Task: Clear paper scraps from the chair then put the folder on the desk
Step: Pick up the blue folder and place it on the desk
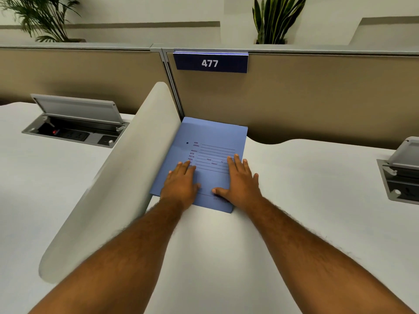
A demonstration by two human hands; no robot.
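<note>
A blue folder [210,141] with printed form lines lies flat on the white desk [294,200], tucked into the back left corner against the grey side divider. My left hand [180,184] rests palm down on its near left part, fingers extended. My right hand [240,180] lies flat on its near right edge, fingers spread, thumb on the cover. Neither hand grips anything. No chair and no paper scraps are in view.
A curved grey divider [118,177] separates this desk from the one on the left. Open cable boxes sit on the left desk [74,125] and at the right edge [401,173]. A beige partition with a "477" sign [210,63] stands behind. Plants stand beyond.
</note>
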